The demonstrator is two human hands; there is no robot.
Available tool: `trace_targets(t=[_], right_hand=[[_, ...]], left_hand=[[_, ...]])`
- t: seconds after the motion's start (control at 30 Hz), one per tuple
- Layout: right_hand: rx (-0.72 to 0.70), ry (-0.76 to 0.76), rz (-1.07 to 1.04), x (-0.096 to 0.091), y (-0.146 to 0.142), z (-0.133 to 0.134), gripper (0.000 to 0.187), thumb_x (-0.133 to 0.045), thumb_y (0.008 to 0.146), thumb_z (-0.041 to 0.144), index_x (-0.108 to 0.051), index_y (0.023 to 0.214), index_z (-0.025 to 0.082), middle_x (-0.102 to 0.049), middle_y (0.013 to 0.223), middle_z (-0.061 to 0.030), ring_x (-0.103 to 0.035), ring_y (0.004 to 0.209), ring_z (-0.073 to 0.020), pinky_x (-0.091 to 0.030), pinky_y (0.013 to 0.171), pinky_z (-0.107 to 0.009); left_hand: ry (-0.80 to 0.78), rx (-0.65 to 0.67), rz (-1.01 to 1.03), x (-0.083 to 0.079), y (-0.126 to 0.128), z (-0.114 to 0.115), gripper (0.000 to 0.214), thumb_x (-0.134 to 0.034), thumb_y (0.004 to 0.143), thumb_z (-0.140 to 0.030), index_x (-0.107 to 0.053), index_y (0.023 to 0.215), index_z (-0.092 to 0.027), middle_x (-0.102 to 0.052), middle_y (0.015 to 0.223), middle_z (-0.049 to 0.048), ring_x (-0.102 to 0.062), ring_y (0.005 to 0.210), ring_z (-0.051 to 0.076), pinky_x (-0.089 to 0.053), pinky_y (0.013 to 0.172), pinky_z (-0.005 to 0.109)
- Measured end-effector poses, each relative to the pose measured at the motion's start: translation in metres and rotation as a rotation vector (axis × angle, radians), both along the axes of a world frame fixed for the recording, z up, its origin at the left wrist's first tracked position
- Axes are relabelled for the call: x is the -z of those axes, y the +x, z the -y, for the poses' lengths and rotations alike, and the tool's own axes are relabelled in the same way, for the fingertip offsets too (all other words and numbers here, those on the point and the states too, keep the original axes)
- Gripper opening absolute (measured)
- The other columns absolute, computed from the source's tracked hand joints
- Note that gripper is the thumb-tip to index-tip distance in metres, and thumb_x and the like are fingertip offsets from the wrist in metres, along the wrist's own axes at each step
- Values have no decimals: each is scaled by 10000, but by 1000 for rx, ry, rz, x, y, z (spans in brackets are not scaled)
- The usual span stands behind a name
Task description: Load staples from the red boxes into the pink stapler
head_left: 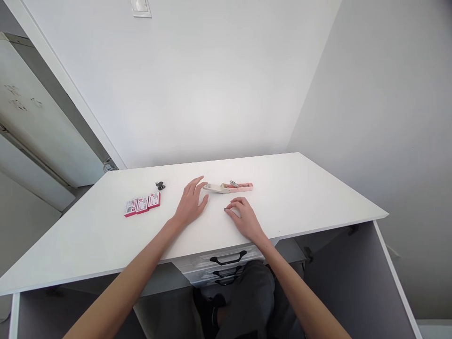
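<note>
A pink and cream stapler (240, 187) lies opened out flat on the white desk, its cream part pointing left and its pink part right. A small metal piece sticks up near its middle. My left hand (190, 201) rests on the desk with fingers spread, the fingertips at the left end of the cream part. Below the stapler, my right hand (243, 219) pinches a small grey strip of staples (226, 209) between thumb and finger. That strip is tiny in view, and the fingers partly cover it.
Several small pink-and-white boxes (142, 204) lie overlapping at the left of the white desk (310, 202). Behind them is a black clip-like object (160, 185). A wall stands behind the desk. Drawers with black handles (228, 258) are under the front edge, above my legs.
</note>
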State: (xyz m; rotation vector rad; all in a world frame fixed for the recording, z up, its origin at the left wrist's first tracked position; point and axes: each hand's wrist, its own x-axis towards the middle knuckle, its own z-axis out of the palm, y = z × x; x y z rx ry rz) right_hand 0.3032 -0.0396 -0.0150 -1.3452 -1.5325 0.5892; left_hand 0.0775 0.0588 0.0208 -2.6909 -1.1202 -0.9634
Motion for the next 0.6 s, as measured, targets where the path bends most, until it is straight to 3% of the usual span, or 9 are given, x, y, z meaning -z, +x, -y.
trace_targets(t=[0.2,0.37,0.6], right_hand=[[-61,-107,-399,-10,5,2,381,-605,943,581,-660,1042,217,-747,1038,-83,-696,878,-215,-545,838,-374],[1,-100,-400,-14,5,3,434,-534,967,647,-641,967,226,-725,918,-69,-639,780,-202,-533,772,-360],[23,-92,-409,-14,6,4,471,-559,942,669,-674,1012,217,-697,872,-50,-615,746,-194,-531,767,-353]], left_hand=[[-25,11,-42,5,20,-20,436,-382,1072,-367,-479,1477,-237,-500,1589,93,-396,1507,288,-318,1236,532],[-101,15,-68,10,18,-25,421,-378,1075,-397,-597,1397,-239,-645,1406,101,-543,1335,290,-377,1169,522],[-155,38,-68,10,15,-23,414,-395,1073,-446,-662,1331,-261,-703,1245,93,-600,1191,288,-449,1064,502]])
